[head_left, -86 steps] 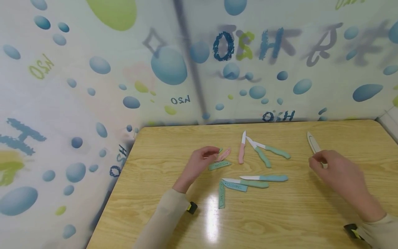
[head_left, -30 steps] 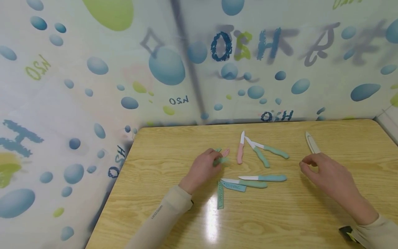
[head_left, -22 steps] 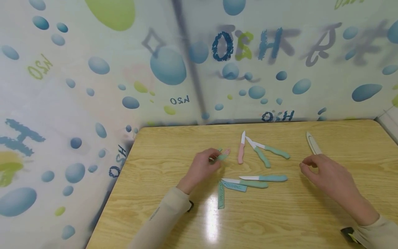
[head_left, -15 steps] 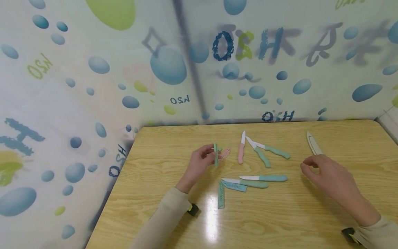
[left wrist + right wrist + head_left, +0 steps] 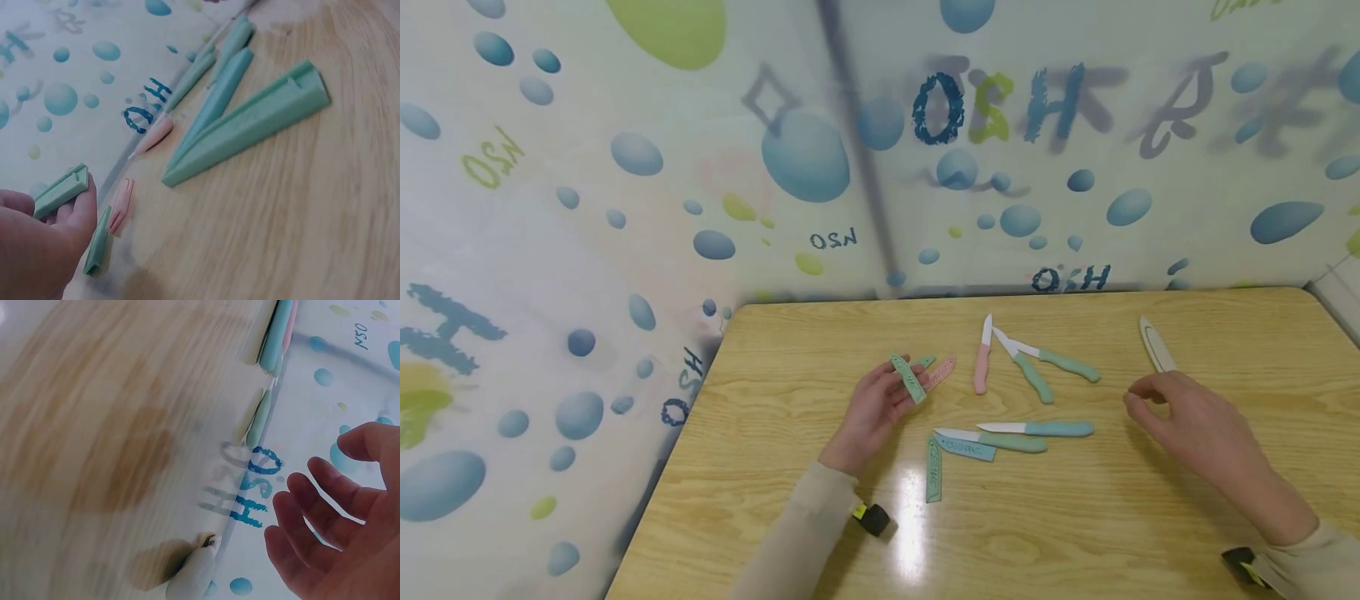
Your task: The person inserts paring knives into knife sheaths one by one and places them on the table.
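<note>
My left hand [image 5: 867, 417], palm turned up, holds a green knife sheath [image 5: 908, 380] between thumb and fingers, raised above the table. In the left wrist view the open slot of this sheath [image 5: 62, 190] shows. Just beyond the hand lie a pink sheath [image 5: 942, 372] and another green sheath [image 5: 97, 244], close together. My right hand [image 5: 1195, 433] hovers at the right with loosely curled fingers and nothing in them. Near it lies a pale peeler-like tool [image 5: 1157, 346] with an oval outline near its pointed end; the hand partly hides it in the head view.
A pink-handled knife [image 5: 981, 371] and two green-handled knives lie toward the back. Nearer, a blue-handled knife [image 5: 1060, 429] and a green-handled knife [image 5: 1015, 443] lie by a blue sheath [image 5: 973, 451] and a green sheath [image 5: 933, 475]. A patterned curtain [image 5: 1037, 217] borders the wooden table [image 5: 1075, 525].
My left hand has picked up a green sheath from beside the pink one and turned palm up with it. The right hand moved slightly left from the pale tool, then stayed still.
</note>
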A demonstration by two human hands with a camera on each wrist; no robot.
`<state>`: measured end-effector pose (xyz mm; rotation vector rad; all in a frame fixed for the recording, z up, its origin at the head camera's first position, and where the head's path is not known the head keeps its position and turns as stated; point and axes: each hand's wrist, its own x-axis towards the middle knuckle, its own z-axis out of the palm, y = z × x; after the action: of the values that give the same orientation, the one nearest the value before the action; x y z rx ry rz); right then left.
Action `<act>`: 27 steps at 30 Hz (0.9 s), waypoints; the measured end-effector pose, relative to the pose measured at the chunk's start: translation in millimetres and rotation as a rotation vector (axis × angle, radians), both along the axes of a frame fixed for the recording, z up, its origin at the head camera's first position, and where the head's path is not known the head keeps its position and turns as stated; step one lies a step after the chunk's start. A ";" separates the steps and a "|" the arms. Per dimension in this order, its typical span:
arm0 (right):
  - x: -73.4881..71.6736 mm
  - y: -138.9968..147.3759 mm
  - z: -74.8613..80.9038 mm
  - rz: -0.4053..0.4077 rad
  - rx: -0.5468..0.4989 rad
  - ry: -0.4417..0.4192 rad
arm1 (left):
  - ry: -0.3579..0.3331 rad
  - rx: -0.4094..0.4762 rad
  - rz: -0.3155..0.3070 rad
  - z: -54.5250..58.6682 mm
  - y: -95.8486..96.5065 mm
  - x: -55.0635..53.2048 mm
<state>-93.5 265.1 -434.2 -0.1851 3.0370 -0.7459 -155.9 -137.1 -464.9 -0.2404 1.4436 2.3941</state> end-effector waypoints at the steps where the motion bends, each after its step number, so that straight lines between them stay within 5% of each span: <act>1: -0.5 -1.2 0.7 0.009 -0.003 -0.005 | -0.016 0.023 0.007 0.5 0.2 0.4; 12: 1.8 -38.1 6.6 0.159 -0.083 0.053 | -0.051 0.071 0.092 -0.2 1.8 6.3; 27: 5.3 -99.9 -3.0 0.447 0.006 0.145 | -0.011 0.076 0.140 -0.5 0.8 10.0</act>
<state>-88.2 165.1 -437.2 -0.9162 2.9472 -0.7077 -145.9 -136.3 -465.4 -0.3459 1.3695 2.5484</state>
